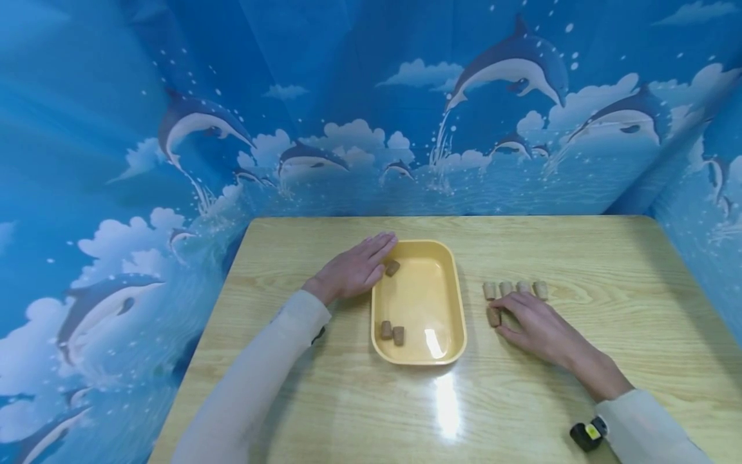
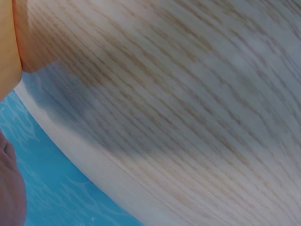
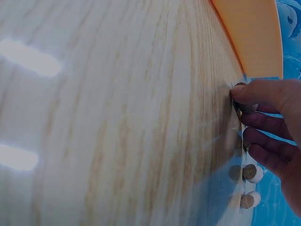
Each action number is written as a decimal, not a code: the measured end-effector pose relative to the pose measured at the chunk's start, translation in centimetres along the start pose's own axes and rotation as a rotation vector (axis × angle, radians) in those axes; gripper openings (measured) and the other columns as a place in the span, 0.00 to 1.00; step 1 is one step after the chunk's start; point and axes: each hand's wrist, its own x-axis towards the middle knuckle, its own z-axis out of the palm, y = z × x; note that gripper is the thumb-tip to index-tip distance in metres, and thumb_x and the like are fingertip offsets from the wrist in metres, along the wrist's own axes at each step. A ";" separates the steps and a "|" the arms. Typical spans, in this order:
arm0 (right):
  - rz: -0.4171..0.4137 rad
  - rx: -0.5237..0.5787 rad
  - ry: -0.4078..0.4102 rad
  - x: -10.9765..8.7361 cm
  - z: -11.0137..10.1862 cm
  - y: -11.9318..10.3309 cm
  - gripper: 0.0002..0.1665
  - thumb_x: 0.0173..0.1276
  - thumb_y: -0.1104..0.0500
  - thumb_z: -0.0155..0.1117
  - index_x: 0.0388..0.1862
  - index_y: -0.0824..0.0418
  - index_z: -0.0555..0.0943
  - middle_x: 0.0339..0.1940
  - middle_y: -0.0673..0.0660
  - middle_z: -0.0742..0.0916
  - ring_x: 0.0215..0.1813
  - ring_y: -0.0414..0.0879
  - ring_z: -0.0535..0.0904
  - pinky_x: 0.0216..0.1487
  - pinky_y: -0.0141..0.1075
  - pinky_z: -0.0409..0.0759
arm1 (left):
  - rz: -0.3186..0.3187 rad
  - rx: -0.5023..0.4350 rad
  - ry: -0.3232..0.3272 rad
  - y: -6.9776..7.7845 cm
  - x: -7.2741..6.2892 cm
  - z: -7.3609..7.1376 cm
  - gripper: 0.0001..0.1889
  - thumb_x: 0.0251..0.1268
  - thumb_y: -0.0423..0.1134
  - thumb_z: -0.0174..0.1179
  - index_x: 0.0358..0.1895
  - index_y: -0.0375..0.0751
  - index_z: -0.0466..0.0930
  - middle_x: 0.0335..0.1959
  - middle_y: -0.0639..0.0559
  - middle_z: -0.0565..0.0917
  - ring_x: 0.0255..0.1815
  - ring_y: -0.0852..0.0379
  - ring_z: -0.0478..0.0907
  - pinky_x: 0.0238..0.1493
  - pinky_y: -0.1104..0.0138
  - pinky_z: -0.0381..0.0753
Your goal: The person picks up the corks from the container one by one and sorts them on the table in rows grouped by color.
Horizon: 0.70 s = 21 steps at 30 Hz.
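My right hand [image 1: 536, 327] pinches a small brown cork stopper [image 1: 494, 316] between thumb and fingers, at the table surface right of the tray. Just beyond it stands a row of several paler corks [image 1: 489, 291], partly behind the fingers. In the right wrist view, thumb and fingertips close round the held cork [image 3: 248, 108], while two row corks [image 3: 250, 201] show below the hand. My left hand [image 1: 355, 267] rests on the far left rim of the yellow tray [image 1: 460, 303], fingers extended. Inside the tray lie three brown corks [image 1: 398, 336], one of them near the left hand.
A light wood-grain table [image 1: 324, 399] carries everything. Behind and to the left hangs a blue dolphin-print cloth [image 1: 359, 77]. A small black device [image 1: 587, 436] sits at the right wrist. In the left wrist view, the tray's wall [image 2: 8, 52] stands at the upper left.
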 end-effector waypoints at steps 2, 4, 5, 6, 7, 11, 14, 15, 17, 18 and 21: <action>0.006 0.004 -0.005 0.0 0.0 0.0 0.27 0.65 0.60 0.82 0.62 0.65 0.86 0.60 0.68 0.90 0.66 0.71 0.83 0.73 0.72 0.77 | 0.000 -0.001 0.001 0.0 0.0 0.0 0.35 0.90 0.49 0.29 0.92 0.46 0.36 0.94 0.51 0.40 0.94 0.52 0.38 0.93 0.62 0.40; 0.012 0.008 -0.011 0.0 0.0 0.0 0.28 0.65 0.59 0.82 0.63 0.65 0.86 0.60 0.68 0.89 0.66 0.71 0.83 0.73 0.72 0.76 | 0.001 -0.001 0.000 0.0 0.0 0.0 0.35 0.90 0.49 0.29 0.92 0.46 0.36 0.94 0.51 0.40 0.94 0.52 0.38 0.93 0.62 0.40; 0.014 0.008 -0.014 0.0 0.0 0.0 0.28 0.65 0.59 0.82 0.63 0.65 0.86 0.61 0.68 0.89 0.67 0.72 0.83 0.73 0.72 0.76 | 0.002 -0.001 0.001 0.0 0.0 0.0 0.35 0.90 0.49 0.29 0.92 0.46 0.36 0.94 0.50 0.41 0.94 0.52 0.38 0.93 0.62 0.40; 0.016 0.009 -0.016 0.0 0.0 0.0 0.29 0.65 0.58 0.82 0.63 0.65 0.86 0.61 0.69 0.89 0.67 0.72 0.83 0.73 0.72 0.76 | 0.002 0.000 0.001 0.0 -0.1 0.0 0.35 0.90 0.49 0.29 0.92 0.46 0.36 0.94 0.50 0.41 0.94 0.52 0.38 0.93 0.62 0.40; 0.018 0.010 -0.017 0.0 0.0 0.0 0.29 0.65 0.58 0.82 0.63 0.65 0.86 0.61 0.69 0.89 0.67 0.72 0.82 0.73 0.73 0.76 | 0.002 0.001 0.002 0.0 -0.1 0.0 0.35 0.90 0.49 0.29 0.92 0.46 0.36 0.94 0.50 0.41 0.94 0.52 0.38 0.93 0.62 0.39; 0.027 0.010 -0.021 -0.1 -0.1 0.0 0.30 0.65 0.57 0.82 0.64 0.64 0.86 0.63 0.70 0.88 0.68 0.73 0.81 0.73 0.73 0.75 | 0.001 -0.001 0.000 0.0 -0.1 0.0 0.35 0.90 0.49 0.28 0.91 0.46 0.36 0.94 0.51 0.41 0.94 0.52 0.38 0.93 0.62 0.39; 0.036 0.008 -0.018 -0.2 -0.2 -0.2 0.31 0.65 0.54 0.82 0.65 0.64 0.86 0.65 0.71 0.87 0.70 0.76 0.79 0.74 0.75 0.73 | -0.001 -0.004 -0.003 0.0 -0.1 0.0 0.35 0.90 0.49 0.28 0.91 0.46 0.35 0.94 0.51 0.40 0.94 0.52 0.38 0.93 0.62 0.39; 0.039 0.007 -0.015 -0.2 -0.3 -0.2 0.32 0.65 0.54 0.83 0.65 0.63 0.86 0.65 0.71 0.87 0.71 0.76 0.78 0.74 0.76 0.72 | -0.001 -0.004 -0.002 0.0 -0.1 0.0 0.35 0.89 0.49 0.28 0.91 0.46 0.35 0.94 0.51 0.40 0.94 0.52 0.38 0.93 0.62 0.39; 0.033 0.004 -0.003 -0.2 -0.6 -0.4 0.32 0.64 0.52 0.83 0.65 0.63 0.86 0.65 0.71 0.87 0.70 0.76 0.79 0.73 0.77 0.72 | -0.003 -0.003 0.000 0.1 -0.1 0.0 0.35 0.89 0.49 0.28 0.91 0.46 0.35 0.94 0.51 0.40 0.94 0.53 0.38 0.93 0.63 0.39; 0.028 0.004 0.004 -0.1 -0.7 -0.5 0.32 0.65 0.52 0.83 0.65 0.63 0.86 0.65 0.70 0.87 0.70 0.75 0.79 0.74 0.77 0.71 | -0.005 -0.003 0.002 0.1 -0.1 0.0 0.35 0.89 0.49 0.28 0.91 0.46 0.35 0.94 0.51 0.40 0.94 0.53 0.38 0.93 0.63 0.39; 0.001 0.003 0.043 0.1 -0.9 -0.7 0.30 0.65 0.52 0.82 0.63 0.62 0.87 0.63 0.68 0.89 0.67 0.71 0.82 0.71 0.75 0.76 | -0.010 -0.001 0.002 0.1 0.0 0.0 0.35 0.89 0.49 0.28 0.92 0.47 0.35 0.94 0.52 0.40 0.94 0.53 0.38 0.93 0.63 0.39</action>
